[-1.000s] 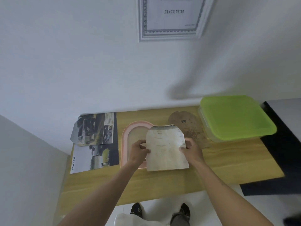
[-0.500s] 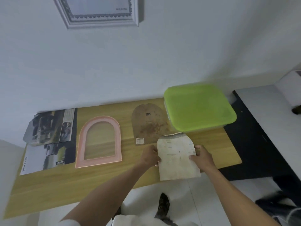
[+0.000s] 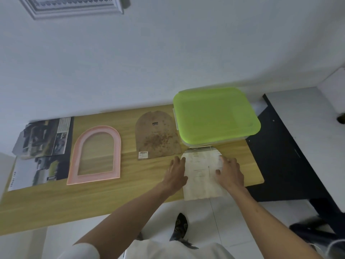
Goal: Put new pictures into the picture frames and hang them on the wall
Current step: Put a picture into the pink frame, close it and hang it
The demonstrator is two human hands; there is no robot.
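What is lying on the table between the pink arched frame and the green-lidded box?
In the head view, the brown arched backing board lies flat between the pink arched frame and the green-lidded box, with bare wooden table beside the frame.

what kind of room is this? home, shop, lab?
Likely a plain room at home or an office, used for craft work: a wooden table against a bare white wall, a framed sheet hung above, a tiled floor.

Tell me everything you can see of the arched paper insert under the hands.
The paper insert is off-white, arch-topped, faintly printed with lines too blurred to read. It lies flat on the wooden table, its straight bottom edge overhanging the front, its rounded top meeting the green-lidded box. The left hand touches its left edge; the right hand presses on it.
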